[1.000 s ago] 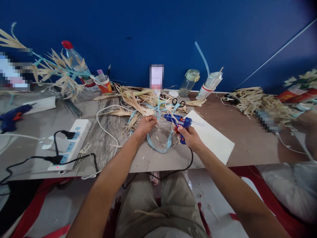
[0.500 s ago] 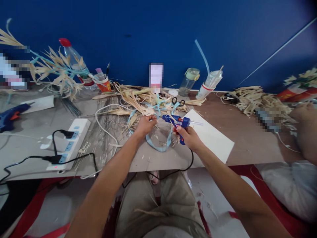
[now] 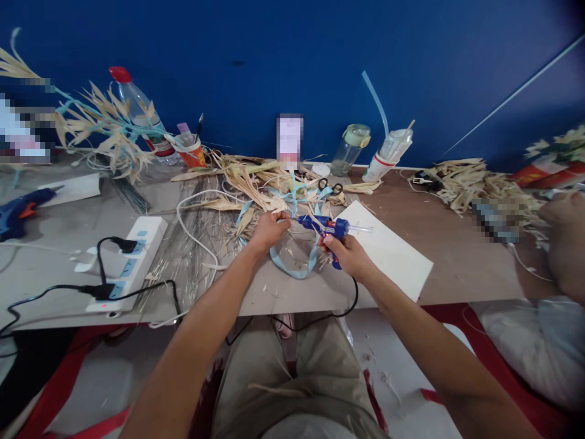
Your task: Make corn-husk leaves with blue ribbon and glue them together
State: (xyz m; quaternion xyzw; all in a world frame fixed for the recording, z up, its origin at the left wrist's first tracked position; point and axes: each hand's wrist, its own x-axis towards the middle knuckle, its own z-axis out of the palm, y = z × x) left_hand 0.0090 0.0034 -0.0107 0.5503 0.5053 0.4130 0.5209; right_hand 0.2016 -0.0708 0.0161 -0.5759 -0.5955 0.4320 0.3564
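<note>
My right hand (image 3: 350, 253) is wrapped round the handle of a blue glue gun (image 3: 336, 228), whose nozzle points left. A clear glue stick (image 3: 363, 229) juts from its back end, and an orange-red glow shows near the trigger. Close by the nozzle tip, my left hand (image 3: 271, 230) is closed in a pinch; what lies between its fingertips is too small to make out. A loop of light blue ribbon (image 3: 296, 273) hangs below and between both hands. Dried corn husks (image 3: 256, 183) are heaped just behind them, and black-handled scissors (image 3: 331, 186) lie there too.
A white power strip (image 3: 130, 265) with plugs and black cables sits left, beside thin wires (image 3: 185, 250). A second glue gun (image 3: 25, 210) lies far left. White card (image 3: 393, 250) is under my right wrist. Bottles and cups line the blue wall. Another person's arm (image 3: 567, 244) is far right.
The glue gun has shifted very slightly left and down against the table. My left hand keeps its pinch in nearly the same place.
</note>
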